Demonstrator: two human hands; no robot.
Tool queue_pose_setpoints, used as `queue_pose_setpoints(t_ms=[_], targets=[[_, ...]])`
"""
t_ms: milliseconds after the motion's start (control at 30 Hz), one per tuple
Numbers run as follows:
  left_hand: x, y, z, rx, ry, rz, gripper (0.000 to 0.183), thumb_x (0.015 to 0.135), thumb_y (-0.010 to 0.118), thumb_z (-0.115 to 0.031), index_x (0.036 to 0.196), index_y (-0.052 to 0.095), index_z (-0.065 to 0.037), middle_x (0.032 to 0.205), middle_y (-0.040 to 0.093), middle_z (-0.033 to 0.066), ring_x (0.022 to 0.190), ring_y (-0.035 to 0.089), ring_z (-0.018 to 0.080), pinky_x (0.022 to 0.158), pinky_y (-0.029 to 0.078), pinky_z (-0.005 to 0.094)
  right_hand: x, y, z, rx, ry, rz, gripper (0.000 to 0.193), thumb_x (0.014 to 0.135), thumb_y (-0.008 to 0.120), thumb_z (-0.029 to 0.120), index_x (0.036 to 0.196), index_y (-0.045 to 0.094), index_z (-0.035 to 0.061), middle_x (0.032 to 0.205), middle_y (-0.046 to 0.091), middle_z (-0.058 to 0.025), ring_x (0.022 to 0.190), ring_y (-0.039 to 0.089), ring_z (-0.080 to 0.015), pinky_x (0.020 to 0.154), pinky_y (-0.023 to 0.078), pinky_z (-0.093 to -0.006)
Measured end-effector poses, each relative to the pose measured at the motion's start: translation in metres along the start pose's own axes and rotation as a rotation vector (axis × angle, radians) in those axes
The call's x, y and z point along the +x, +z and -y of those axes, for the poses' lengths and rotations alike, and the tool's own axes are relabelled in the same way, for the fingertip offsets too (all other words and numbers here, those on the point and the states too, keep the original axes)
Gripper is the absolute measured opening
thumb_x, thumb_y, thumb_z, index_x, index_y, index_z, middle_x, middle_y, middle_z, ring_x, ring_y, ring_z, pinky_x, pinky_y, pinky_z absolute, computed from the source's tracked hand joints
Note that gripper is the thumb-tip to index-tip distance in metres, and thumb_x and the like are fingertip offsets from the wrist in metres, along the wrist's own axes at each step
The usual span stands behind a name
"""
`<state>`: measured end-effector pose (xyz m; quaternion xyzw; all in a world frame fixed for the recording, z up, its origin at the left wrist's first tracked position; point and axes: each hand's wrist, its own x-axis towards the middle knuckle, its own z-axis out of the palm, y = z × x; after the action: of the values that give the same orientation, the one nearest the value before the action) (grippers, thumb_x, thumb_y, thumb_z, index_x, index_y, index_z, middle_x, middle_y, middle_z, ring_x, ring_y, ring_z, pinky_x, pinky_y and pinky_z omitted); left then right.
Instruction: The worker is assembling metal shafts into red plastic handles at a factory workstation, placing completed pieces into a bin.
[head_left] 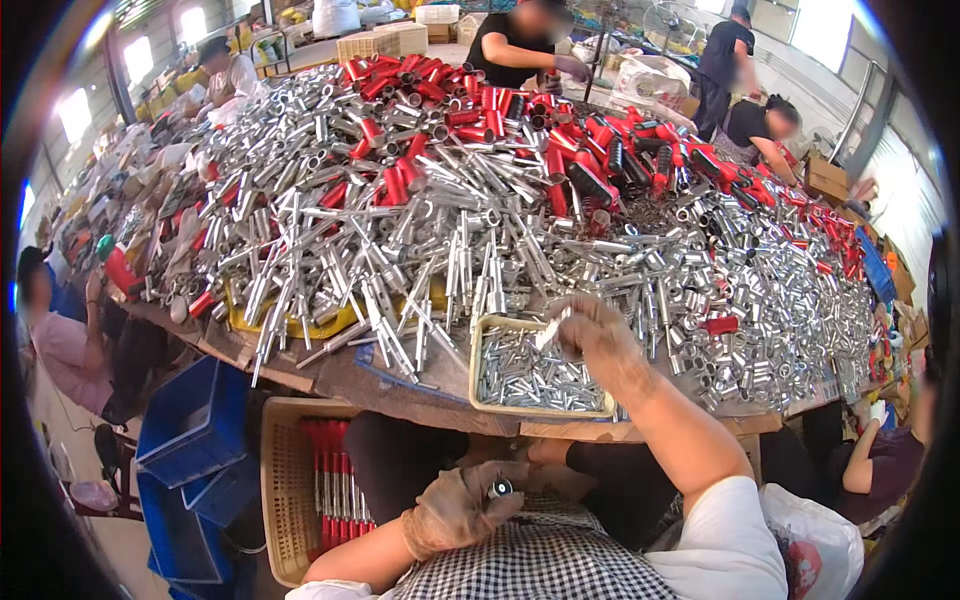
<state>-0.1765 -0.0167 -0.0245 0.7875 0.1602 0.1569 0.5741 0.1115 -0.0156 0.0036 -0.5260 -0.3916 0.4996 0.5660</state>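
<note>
My left hand (pixel 455 512), in a thin stained glove, is closed in front of my checked apron. It grips a round metal part (pixel 501 488), seen end-on with a dark ring and pale centre. My gloved right hand (pixel 597 345) hangs over a cream plastic tray (pixel 545 408) at the table's near edge. Its fingers are bent together, with white at the fingertips; whether that is a held piece or a finger covering is unclear. Many small silver pins (pixel 530 375) fill the tray.
A large heap of silver metal tubes (pixel 440 230) and red handles (pixel 400 180) covers the table. Beside my lap stands a tan basket (pixel 285 480) of red-and-silver pieces (pixel 340 480). Blue crates (pixel 195 415) sit at the left. Other people work around the table.
</note>
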Motion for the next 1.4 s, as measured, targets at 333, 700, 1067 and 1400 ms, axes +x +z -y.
queue_pose_setpoints(t_ms=[333, 700, 1067, 1400], targets=[[-0.001, 0.025, 0.018, -0.291, 0.016, -0.006, 0.044, 0.088, 0.069, -0.035, 0.120, 0.058, -0.008, 0.092, 0.070, 0.0111, 0.083, 0.068, 0.0258, 0.073, 0.053, 0.0331, -0.093, 0.072, 0.008, -0.726, -0.214, 0.548, 0.014, 0.089, 0.060, 0.013, 0.099, 0.068, 0.0066, 0.087, 0.068, -0.0124, 0.082, 0.065, -0.0320, 0.074, 0.052, -0.0389], [-0.002, 0.003, 0.025, -0.102, 0.012, -0.013, 0.049, 0.087, 0.070, -0.036, 0.123, 0.056, -0.006, 0.093, 0.069, 0.0109, 0.084, 0.069, 0.0256, 0.074, 0.053, 0.0341, -0.073, 0.080, 0.018, -0.798, -0.327, 0.596, 0.014, 0.085, 0.063, 0.019, 0.095, 0.068, 0.0101, 0.085, 0.067, -0.0109, 0.082, 0.064, -0.0317, 0.071, 0.052, -0.0415], [0.001, -0.026, 0.022, -0.178, 0.104, 0.044, 0.036, 0.089, 0.067, -0.027, 0.114, 0.058, -0.002, 0.088, 0.068, 0.0125, 0.079, 0.067, 0.0281, 0.070, 0.052, 0.0336, -0.050, 0.093, 0.019, -1.011, -0.288, 0.758, 0.019, 0.076, 0.068, 0.021, 0.091, 0.065, 0.0101, 0.081, 0.064, -0.0126, 0.075, 0.063, -0.0342, 0.064, 0.051, -0.0419], [0.009, -0.030, 0.040, -0.068, 0.107, -0.027, 0.031, 0.089, 0.067, -0.030, 0.103, 0.058, -0.004, 0.078, 0.064, 0.0123, 0.069, 0.065, 0.0291, 0.061, 0.050, 0.0370, 0.001, 0.072, 0.043, -0.724, -0.027, 0.475, 0.052, 0.084, 0.069, 0.044, 0.115, 0.062, 0.0035, 0.088, 0.068, -0.0126, 0.082, 0.066, -0.0263, 0.073, 0.053, -0.0367]])
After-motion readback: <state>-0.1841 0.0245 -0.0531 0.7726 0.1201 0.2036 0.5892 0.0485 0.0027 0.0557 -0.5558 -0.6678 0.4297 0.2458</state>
